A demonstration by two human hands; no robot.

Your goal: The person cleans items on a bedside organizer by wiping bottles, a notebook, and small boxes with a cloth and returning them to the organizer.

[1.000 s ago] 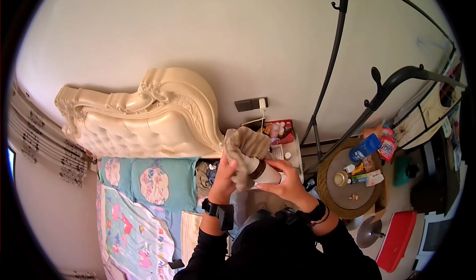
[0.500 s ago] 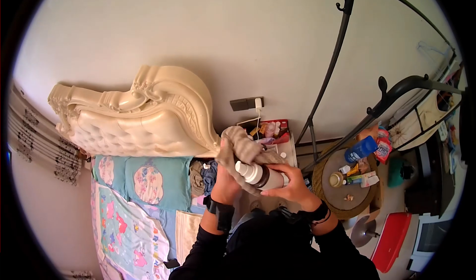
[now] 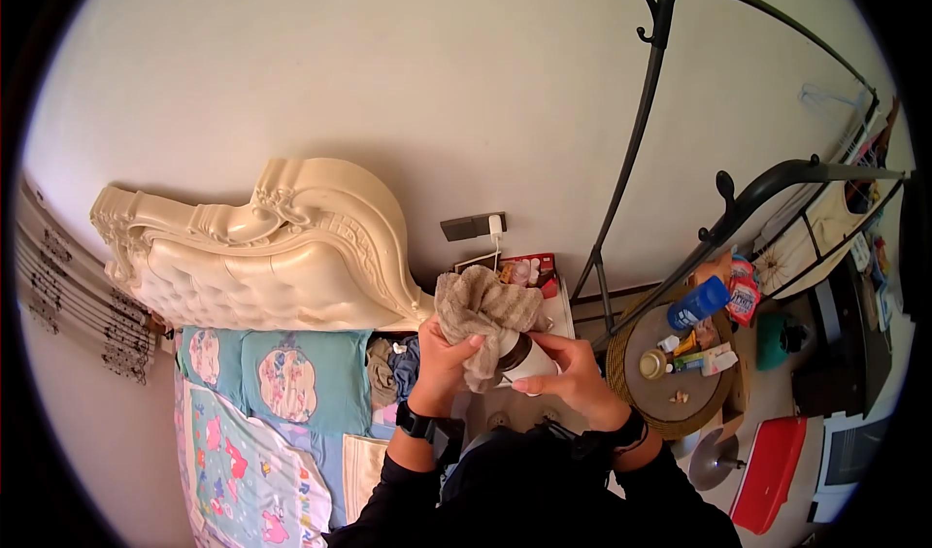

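A white bottle (image 3: 533, 364) with a dark brown band is held in front of me, tilted, its base toward the lower right. My right hand (image 3: 578, 381) grips the bottle near its base, thumb below and fingers above. A crumpled beige-grey cloth (image 3: 485, 311) covers the bottle's upper end. My left hand (image 3: 444, 362) is closed on the cloth from the left, with the thumb pressed on it. The bottle's top is hidden under the cloth.
Left stands a bed with a cream headboard (image 3: 282, 257) and teal pillows (image 3: 320, 378). Behind my hands is a bedside table (image 3: 560, 317) with a red box (image 3: 534, 268). Right are a round woven stool (image 3: 680, 402) holding a blue container (image 3: 699, 302), and a black metal rack (image 3: 636, 150).
The cloth, which lay beside the bottle's exposed white top half a second ago, now covers that end. My left hand has shifted with it; my right hand still grips the bottle.
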